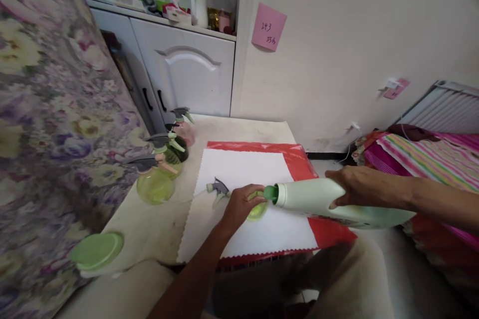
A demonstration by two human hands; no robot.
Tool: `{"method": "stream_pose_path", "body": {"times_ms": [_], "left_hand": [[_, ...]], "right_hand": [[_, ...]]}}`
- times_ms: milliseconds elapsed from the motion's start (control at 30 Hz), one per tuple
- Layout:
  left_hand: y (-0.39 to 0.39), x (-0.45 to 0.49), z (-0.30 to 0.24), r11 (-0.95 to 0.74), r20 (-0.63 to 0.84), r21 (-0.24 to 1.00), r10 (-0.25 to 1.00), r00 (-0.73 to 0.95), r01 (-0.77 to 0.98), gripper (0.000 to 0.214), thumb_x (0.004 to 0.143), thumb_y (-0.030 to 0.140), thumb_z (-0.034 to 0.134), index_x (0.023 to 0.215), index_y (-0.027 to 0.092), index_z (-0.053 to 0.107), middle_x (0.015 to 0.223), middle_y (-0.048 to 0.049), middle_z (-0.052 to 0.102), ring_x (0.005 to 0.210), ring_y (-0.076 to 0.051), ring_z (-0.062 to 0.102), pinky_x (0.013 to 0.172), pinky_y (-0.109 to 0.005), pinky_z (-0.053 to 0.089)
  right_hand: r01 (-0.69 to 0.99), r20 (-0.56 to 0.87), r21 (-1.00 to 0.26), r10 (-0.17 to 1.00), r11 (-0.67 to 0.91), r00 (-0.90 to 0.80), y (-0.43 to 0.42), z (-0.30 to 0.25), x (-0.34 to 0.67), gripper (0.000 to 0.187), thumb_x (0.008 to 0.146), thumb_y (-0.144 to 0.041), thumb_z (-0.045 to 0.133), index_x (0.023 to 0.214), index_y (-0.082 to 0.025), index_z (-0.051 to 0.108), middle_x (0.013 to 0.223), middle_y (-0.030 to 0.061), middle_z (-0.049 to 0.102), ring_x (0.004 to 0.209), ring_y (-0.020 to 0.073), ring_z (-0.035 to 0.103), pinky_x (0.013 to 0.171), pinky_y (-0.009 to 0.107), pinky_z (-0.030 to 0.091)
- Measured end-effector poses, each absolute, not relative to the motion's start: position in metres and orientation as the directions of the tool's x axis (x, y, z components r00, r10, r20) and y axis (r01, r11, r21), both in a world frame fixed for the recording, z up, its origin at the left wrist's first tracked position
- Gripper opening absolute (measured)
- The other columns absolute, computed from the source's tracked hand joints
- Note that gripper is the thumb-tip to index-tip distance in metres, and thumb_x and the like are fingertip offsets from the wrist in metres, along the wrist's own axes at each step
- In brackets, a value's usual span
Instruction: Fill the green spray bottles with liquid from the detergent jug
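Observation:
My right hand [354, 187] grips a large pale-green jug [314, 195], tipped nearly level with its mouth to the left. A green spout [271, 193] at that mouth meets the fingertips of my left hand [243, 202]. My left fingers close around the top of a small yellow-green translucent bottle [256, 212], partly hidden by the hand. Left of it, a grey trigger sprayer head [219, 188] lies on the white cloth [247, 164], its thin tube reaching left. Whether liquid flows from the jug cannot be seen.
Several spray bottles [155, 187] stand along the table's left side. A green round lid or container [97, 250] sits at the near left corner. Red sheeting [299, 159] lies under the cloth. A floral curtain [67, 134] hangs left; a bed [441, 154] is right.

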State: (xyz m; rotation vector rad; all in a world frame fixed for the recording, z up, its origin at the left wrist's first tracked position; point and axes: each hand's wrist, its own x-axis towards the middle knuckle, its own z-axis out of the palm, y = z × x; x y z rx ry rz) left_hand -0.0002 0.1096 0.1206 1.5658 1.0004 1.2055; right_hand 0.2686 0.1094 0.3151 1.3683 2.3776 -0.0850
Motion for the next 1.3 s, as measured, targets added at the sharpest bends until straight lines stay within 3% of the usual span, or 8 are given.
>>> {"method": "stream_pose_path", "body": {"times_ms": [167, 400, 800, 933, 1067, 1300], "left_hand": [[0.110, 0.000, 0.121, -0.279, 0.259, 0.956, 0.948, 0.183, 0.090, 0.020, 0.075, 0.025, 0.071, 0.094, 0.019, 0.074, 0.095, -0.0049, 0.075, 0.091, -0.022, 0.067, 0.085, -0.031, 0.048], [0.109, 0.000, 0.124, -0.284, 0.263, 0.954, 0.945, 0.194, 0.091, 0.020, 0.076, 0.024, 0.069, 0.095, 0.019, 0.074, 0.095, -0.0053, 0.076, 0.091, -0.022, 0.067, 0.085, -0.032, 0.048], [0.108, 0.002, 0.120, -0.307, 0.287, 0.946, 0.943, 0.167, 0.106, 0.022, 0.077, 0.029, 0.069, 0.097, 0.020, 0.073, 0.099, -0.0044, 0.076, 0.095, -0.022, 0.068, 0.087, -0.031, 0.049], [0.107, 0.003, 0.121, -0.313, 0.293, 0.942, 0.943, 0.158, 0.124, 0.022, 0.076, 0.028, 0.070, 0.097, 0.021, 0.073, 0.099, -0.0038, 0.076, 0.093, -0.022, 0.068, 0.087, -0.031, 0.049], [0.107, 0.002, 0.122, -0.308, 0.284, 0.940, 0.944, 0.166, 0.145, 0.021, 0.078, 0.029, 0.068, 0.097, 0.022, 0.072, 0.103, -0.0042, 0.075, 0.099, -0.022, 0.066, 0.091, -0.033, 0.048], [0.106, 0.000, 0.122, -0.297, 0.266, 0.937, 0.948, 0.174, 0.185, 0.020, 0.078, 0.027, 0.067, 0.097, 0.023, 0.072, 0.104, -0.0036, 0.074, 0.100, -0.022, 0.066, 0.093, -0.034, 0.047]], "right_hand": [[0.849, -0.395, 0.131, 0.812, 0.512, -0.429, 0.111, 0.313, 0.271, 0.032, 0.079, -0.043, 0.068, 0.095, -0.017, 0.059, 0.086, 0.0139, 0.071, 0.081, 0.0319, 0.070, 0.062, 0.033, 0.045], [0.856, -0.338, 0.058, 0.817, 0.513, -0.467, 0.112, 0.303, 0.284, 0.030, 0.078, -0.046, 0.067, 0.088, -0.019, 0.058, 0.079, 0.0106, 0.069, 0.070, 0.0272, 0.068, 0.056, 0.029, 0.040], [0.900, -0.313, -0.102, 0.846, 0.423, -0.433, 0.110, 0.277, 0.298, 0.030, 0.075, -0.048, 0.068, 0.085, -0.021, 0.058, 0.076, 0.0044, 0.069, 0.068, 0.0225, 0.066, 0.056, 0.026, 0.044], [0.894, -0.315, -0.272, 0.845, 0.356, -0.432, 0.108, 0.272, 0.302, 0.030, 0.075, -0.046, 0.070, 0.087, -0.021, 0.058, 0.074, 0.0014, 0.067, 0.062, 0.0179, 0.063, 0.053, 0.024, 0.045], [0.854, -0.332, -0.493, 0.870, 0.170, -0.364, 0.105, 0.267, 0.308, 0.034, 0.073, -0.047, 0.070, 0.089, -0.020, 0.057, 0.066, -0.0036, 0.060, 0.048, 0.0119, 0.052, 0.040, 0.021, 0.039], [0.650, -0.162, -0.760, 0.964, 0.014, -0.210, 0.111, 0.262, 0.324, 0.045, 0.068, -0.045, 0.076, 0.100, -0.018, 0.060, 0.059, -0.0061, 0.054, 0.044, 0.0090, 0.043, 0.038, 0.021, 0.032]]}}
